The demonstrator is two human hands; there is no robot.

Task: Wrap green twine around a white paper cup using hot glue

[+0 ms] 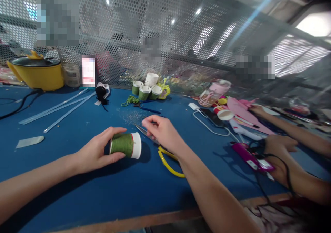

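Note:
My left hand (pixel 99 150) is wrapped round a paper cup wound with green thread (pixel 121 145), tipped on its side so its white end points right. To the right of it, my right hand (pixel 161 131) is held in a pinch; whatever lies between the fingertips is too small to make out. Scissors with yellow handles (pixel 168 162) lie on the blue table under my right hand. Their blades (pixel 141 128) point up and left, partly hidden by the fingers.
Behind are green-wound cups (pixel 144 92), green cord (pixel 129 101), blue-handled pliers (pixel 147 108) and a black yarn ball (pixel 100 93). Clear strips (pixel 64 107) and a yellow electric pot (pixel 37 72) stand left. At right, another person's hand (pixel 280 150) is by a purple device (pixel 249 155).

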